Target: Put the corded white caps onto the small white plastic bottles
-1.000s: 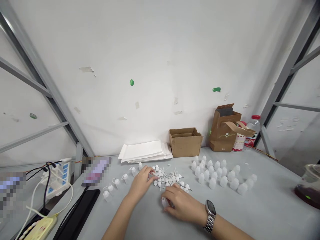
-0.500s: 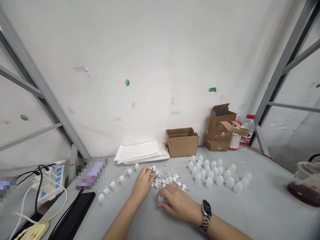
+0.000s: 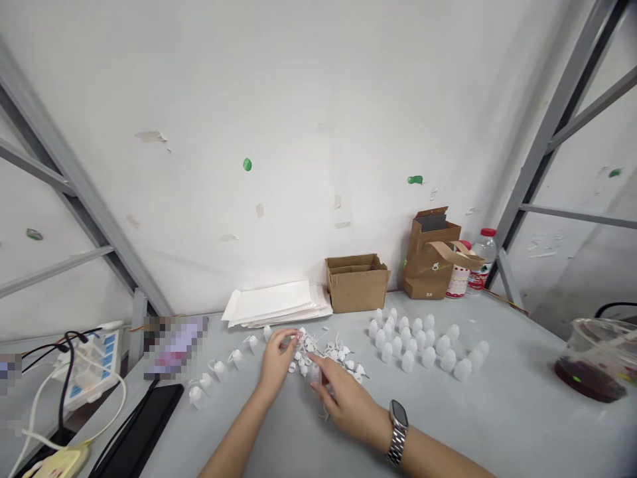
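My left hand (image 3: 277, 362) is at the left edge of a pile of small white corded parts (image 3: 339, 352). Its thumb and fingers are pinched together at the pile; what they hold, if anything, is too small to name. My right hand (image 3: 346, 398), with a watch on the wrist, has its thumb and fingers closed around a frosted white dome cap (image 3: 315, 374) just in front of the pile. To the left, several caps with loops, such as one white looped cap (image 3: 235, 359), stand in a slanting row. Several frosted domes (image 3: 408, 360) stand in rows on the right.
White envelopes (image 3: 271, 302) and a cardboard box (image 3: 357, 287) stand along the wall. Farther right are a brown paper bag (image 3: 428, 262), a bottle (image 3: 482, 259) and a plastic cup of dark liquid (image 3: 590, 378). A power strip (image 3: 102, 362) with cables and a black slab (image 3: 144, 425) lie left.
My right hand has lifted and shifted up toward my left hand with the dome cap in its fingers. My left hand's fingertips have drawn slightly to the upper left of the pile.
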The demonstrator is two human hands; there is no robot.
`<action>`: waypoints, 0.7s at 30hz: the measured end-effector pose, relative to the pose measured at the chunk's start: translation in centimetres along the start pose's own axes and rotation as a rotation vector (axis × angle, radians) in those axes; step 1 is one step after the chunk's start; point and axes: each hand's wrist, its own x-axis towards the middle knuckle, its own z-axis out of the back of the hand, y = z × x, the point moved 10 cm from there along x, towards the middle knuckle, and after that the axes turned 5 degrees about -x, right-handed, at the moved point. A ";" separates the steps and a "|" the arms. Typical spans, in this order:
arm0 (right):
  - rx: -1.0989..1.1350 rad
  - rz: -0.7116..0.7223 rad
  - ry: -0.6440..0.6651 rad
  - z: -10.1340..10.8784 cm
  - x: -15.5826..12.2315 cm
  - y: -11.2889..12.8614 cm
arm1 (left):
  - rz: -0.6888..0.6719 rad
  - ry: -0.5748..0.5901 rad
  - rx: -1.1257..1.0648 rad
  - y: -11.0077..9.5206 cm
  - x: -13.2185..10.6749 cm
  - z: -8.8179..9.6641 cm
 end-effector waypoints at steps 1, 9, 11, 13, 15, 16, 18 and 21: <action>0.039 -0.034 -0.021 0.3 0.1 -0.4 | 0.025 -0.014 -0.052 0.1 0.1 0.3; 0.254 -0.290 -0.149 1.2 0.2 -3.3 | 0.208 -0.114 -0.402 0.7 -0.5 1.4; 0.278 -0.296 -0.179 1.3 0.4 -3.5 | 0.237 -0.123 -0.470 0.7 -0.9 1.5; 0.278 -0.299 -0.189 1.2 0.5 -3.7 | 0.279 -0.112 -0.569 0.8 -1.2 1.3; 0.282 -0.313 -0.183 1.0 0.6 -3.9 | 0.339 -0.082 -0.695 0.9 -1.5 0.6; 0.296 -0.322 -0.173 0.8 0.6 -4.0 | 0.373 -0.062 -0.764 0.9 -1.7 0.2; 0.333 -0.331 -0.125 0.2 0.7 -3.9 | 0.443 -0.012 -0.893 0.7 -2.2 -1.0; 0.364 -0.324 -0.025 -0.8 0.7 -3.3 | 0.520 0.085 -1.025 -0.1 -3.2 -2.9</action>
